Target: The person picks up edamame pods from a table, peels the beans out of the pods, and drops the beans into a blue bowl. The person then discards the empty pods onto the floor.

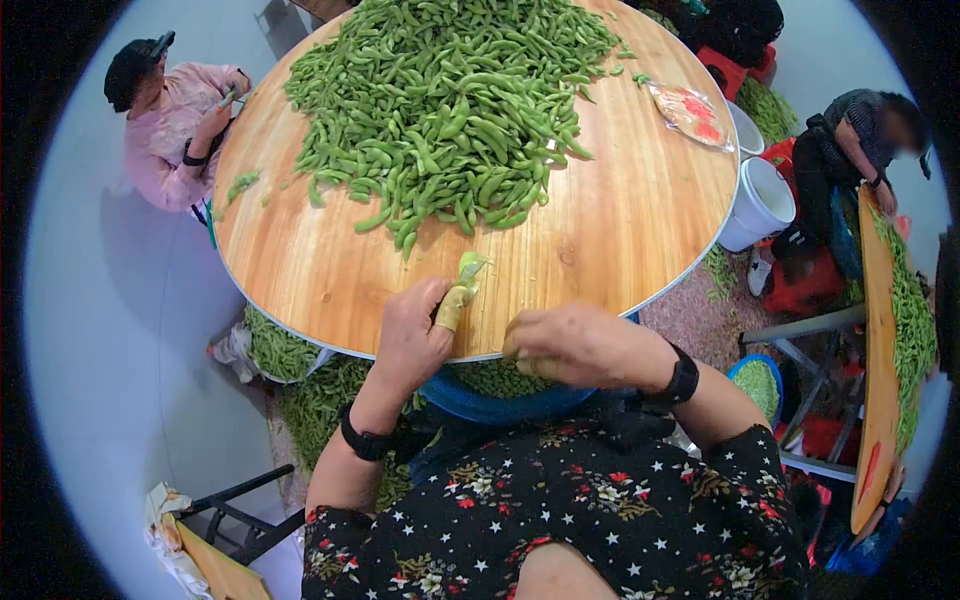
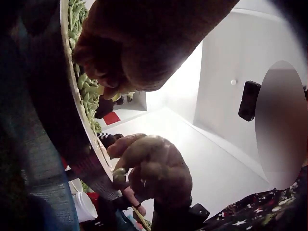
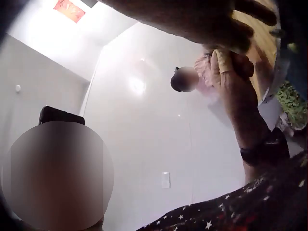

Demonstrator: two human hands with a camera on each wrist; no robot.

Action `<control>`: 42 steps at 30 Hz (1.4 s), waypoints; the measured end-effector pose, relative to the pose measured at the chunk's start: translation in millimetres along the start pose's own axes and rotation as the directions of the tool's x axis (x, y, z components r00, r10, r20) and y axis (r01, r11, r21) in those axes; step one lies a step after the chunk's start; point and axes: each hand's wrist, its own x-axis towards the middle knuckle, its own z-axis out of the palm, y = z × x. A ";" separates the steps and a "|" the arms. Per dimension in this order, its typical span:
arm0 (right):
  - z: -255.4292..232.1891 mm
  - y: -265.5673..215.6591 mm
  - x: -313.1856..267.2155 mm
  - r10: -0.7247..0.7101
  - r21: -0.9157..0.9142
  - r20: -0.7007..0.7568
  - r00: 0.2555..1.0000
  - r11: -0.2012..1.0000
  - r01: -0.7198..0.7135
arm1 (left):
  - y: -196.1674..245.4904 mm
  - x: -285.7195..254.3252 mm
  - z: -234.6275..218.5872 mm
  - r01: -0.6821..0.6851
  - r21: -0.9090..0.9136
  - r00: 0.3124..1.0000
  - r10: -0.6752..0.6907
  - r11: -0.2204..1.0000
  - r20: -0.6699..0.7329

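My left hand point(image 1: 412, 325) pinches a green edamame pod point(image 1: 472, 262) over the near part of the round wooden table point(image 1: 620, 235). A yellowish cover point(image 1: 453, 307) wraps the left thumb; it also shows on the left hand point(image 3: 233, 89) in the right wrist view. My right hand point(image 1: 575, 343) is at the table's near edge, above a blue tub point(image 1: 505, 408) of shelled beans, its fingers loosely bent. In the left wrist view a small green bean point(image 2: 120, 172) shows at the fingertips of the right hand point(image 2: 156, 168).
A large heap of edamame pods point(image 1: 450, 120) covers the far part of the table. A plastic-wrapped packet point(image 1: 690, 115) lies at the right, beside white buckets point(image 1: 760, 200). One person point(image 1: 175, 130) sits at left, another point(image 1: 850, 150) at right by a second table point(image 1: 872, 400).
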 end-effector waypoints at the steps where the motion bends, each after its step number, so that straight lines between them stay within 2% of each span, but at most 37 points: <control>1: -3.4 1.2 -0.8 -0.005 0.081 -0.106 0.994 0.997 0.013 | 1.5 0.3 0.4 0.000 -0.001 1.000 0.000 1.000 0.001; 2: -4.9 1.6 0.2 -0.001 0.081 -0.106 0.994 0.997 0.010 | 3.5 1.0 1.6 -0.005 -0.017 1.000 0.005 1.000 0.007; 3: -5.6 1.3 4.0 0.228 0.257 -0.251 0.941 0.953 -0.163 | 5.5 2.1 2.1 -0.012 -0.033 1.000 0.012 0.999 0.011; 4: -6.6 1.2 8.6 0.458 0.445 -0.344 0.820 0.848 -0.287 | 7.7 3.3 1.7 -0.015 -0.034 1.000 0.015 0.999 0.012; 5: 3.1 15.6 13.1 0.418 0.437 -0.473 0.776 0.876 -0.205 | 10.2 3.9 1.4 -0.037 -0.052 0.998 0.039 0.998 0.041; 6: -0.6 15.0 15.3 0.419 0.438 -0.476 0.774 0.875 -0.205 | 12.2 3.9 1.5 -0.057 -0.071 0.996 0.062 0.996 0.069; 7: -5.9 12.5 17.3 0.564 0.668 -0.250 0.787 0.689 -0.281 | 14.1 4.1 1.7 -0.059 -0.071 0.995 0.064 0.996 0.072; 8: -9.0 11.2 18.3 0.629 0.822 0.009 0.777 0.438 -0.365 | 15.9 4.5 1.8 -0.099 -0.100 0.992 0.107 0.990 0.072; 9: -7.8 12.8 18.2 0.578 0.845 0.059 0.814 0.405 -0.349 | 16.7 4.6 1.7 -0.139 -0.127 0.986 0.149 0.982 0.071; 10: -6.7 13.9 18.3 0.578 0.847 0.058 0.814 0.404 -0.347 | 14.9 3.5 1.3 -0.140 -0.125 0.986 0.150 0.982 0.074; 12: -4.7 15.6 19.0 0.547 0.906 0.092 0.832 0.300 -0.297 | 8.4 0.7 1.5 0.030 -0.128 0.992 -0.014 0.991 0.125; 13: -1.7 17.0 19.5 0.547 0.907 0.092 0.832 0.298 -0.296 | 7.2 0.9 3.0 0.031 -0.127 0.992 -0.015 0.991 0.128; 15: 4.4 19.1 20.0 0.582 0.893 -0.020 0.813 0.377 -0.248 | 7.0 3.1 7.6 -0.080 0.122 0.989 0.093 0.989 -0.111; 16: 2.3 15.9 19.6 0.582 0.893 -0.020 0.813 0.377 -0.248 | 15.3 6.7 8.2 -0.080 0.122 0.989 0.094 0.989 -0.111; 18: -2.5 6.6 19.3 0.611 0.803 -0.037 0.791 0.489 -0.340 | 35.8 12.6 5.9 -0.311 0.134 0.936 0.328 0.941 -0.128; 19: -1.5 6.6 20.3 0.611 0.803 -0.035 0.791 0.488 -0.341 | 30.6 9.7 7.6 -0.309 0.134 0.937 0.326 0.941 -0.129; 21: -0.6 7.0 22.5 0.625 0.859 0.014 0.780 0.393 -0.330 | 19.3 2.8 12.5 -0.258 0.031 0.966 0.258 0.966 0.003; 22: -1.0 5.5 23.0 0.624 0.857 0.014 0.781 0.395 -0.331 | 19.2 1.5 12.4 -0.258 0.031 0.966 0.258 0.966 -0.001; 24: 1.4 0.1 21.9 0.526 0.816 -0.223 0.821 0.561 -0.139 | 22.6 0.8 11.5 -0.143 -0.046 0.989 0.142 0.989 -0.035; 25: 7.3 2.9 21.1 0.525 0.815 -0.220 0.822 0.562 -0.141 | 21.7 0.2 12.6 -0.141 -0.046 0.989 0.140 0.989 -0.037; 26: 16.3 9.2 19.6 0.349 0.490 -0.502 0.791 0.869 -0.072 | 20.3 -0.3 14.1 -0.127 -0.033 0.991 0.125 0.991 -0.054; 27: 20.7 10.8 19.1 0.066 0.057 -0.672 0.737 0.998 -0.037 | 19.6 -0.6 15.1 -0.112 -0.020 0.991 0.110 0.993 -0.071; 31: 22.0 6.1 18.6 0.089 0.168 -0.648 0.757 0.985 0.028 | 24.7 -0.7 11.0 -0.143 -0.008 0.989 0.143 0.990 -0.024; 33: 16.1 5.6 15.4 0.259 0.359 -0.466 0.846 0.929 -0.086 | 25.7 -2.7 9.6 -0.251 0.019 0.968 0.251 0.968 -0.010; 34: 17.5 8.9 16.0 0.259 0.359 -0.467 0.845 0.929 -0.087 | 26.7 -2.6 9.0 -0.251 0.018 0.968 0.251 0.968 -0.009; 36: 19.5 16.3 19.3 0.238 0.605 -0.436 0.868 0.792 0.086 | 29.0 -0.9 7.6 -0.233 -0.102 0.969 0.240 0.967 0.060; 37: 15.1 16.0 18.6 0.237 0.604 -0.435 0.869 0.792 0.086 | 30.0 -0.7 6.6 -0.233 -0.102 0.969 0.240 0.967 0.058; 38: 8.4 13.0 15.7 0.394 0.823 -0.234 0.889 0.567 -0.035 | 30.8 -2.2 5.6 -0.207 -0.146 0.970 0.222 0.967 0.096; 39: 3.1 9.5 14.0 0.481 0.946 0.006 0.877 0.282 -0.161 | 31.8 -4.4 3.8 -0.179 -0.188 0.969 0.205 0.966 0.135; 40: 1.6 7.7 13.7 0.479 0.946 0.008 0.878 0.281 -0.163 | 32.4 -8.0 0.1 -0.177 -0.187 0.970 0.203 0.966 0.133; 42: -0.5 3.3 12.5 0.515 0.955 0.090 0.853 0.198 -0.220 | 31.9 -20.8 -13.2 -0.101 -0.086 0.983 0.112 0.991 0.145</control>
